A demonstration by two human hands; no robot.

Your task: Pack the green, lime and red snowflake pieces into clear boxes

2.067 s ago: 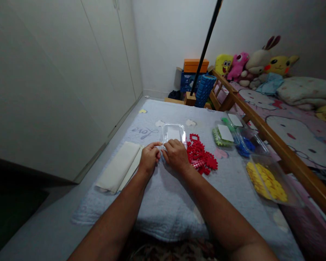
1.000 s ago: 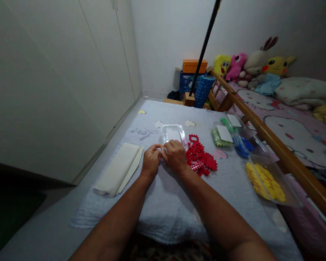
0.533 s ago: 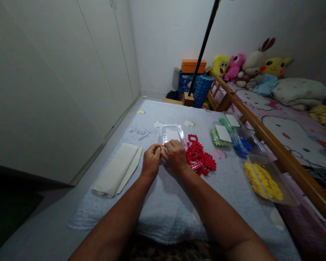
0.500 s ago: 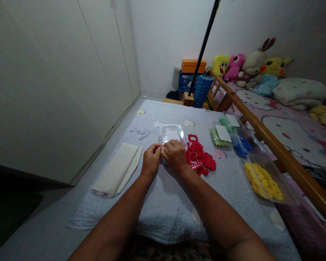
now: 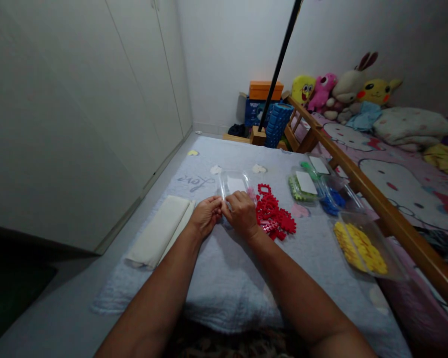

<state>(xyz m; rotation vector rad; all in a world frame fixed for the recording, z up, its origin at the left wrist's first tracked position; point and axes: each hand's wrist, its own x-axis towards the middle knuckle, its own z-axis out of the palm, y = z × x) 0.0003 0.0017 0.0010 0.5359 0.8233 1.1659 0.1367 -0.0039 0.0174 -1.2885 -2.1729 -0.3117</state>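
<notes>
My left hand (image 5: 205,220) and my right hand (image 5: 241,213) meet side by side on the blue-grey blanket (image 5: 231,268), fingers curled and pinched at the near edge of a clear plastic box (image 5: 235,185). Both hands grip that near rim; the box looks tilted up slightly at its near end. A heap of red flat plastic pieces (image 5: 273,214) lies just to the right of my right hand, touching the blanket. What exactly lies under my fingertips is hidden.
A folded cream cloth (image 5: 157,236) lies left of my hands. On the right stand clear boxes of green pieces (image 5: 300,187), blue pieces (image 5: 331,201) and yellow pieces (image 5: 360,247). A wooden bed rail (image 5: 381,205), plush toys (image 5: 339,88) and a black pole (image 5: 278,64) lie beyond.
My hands stay together at the box's near edge. The clear box has shifted and tipped a little under their grip; the view has drifted slightly.
</notes>
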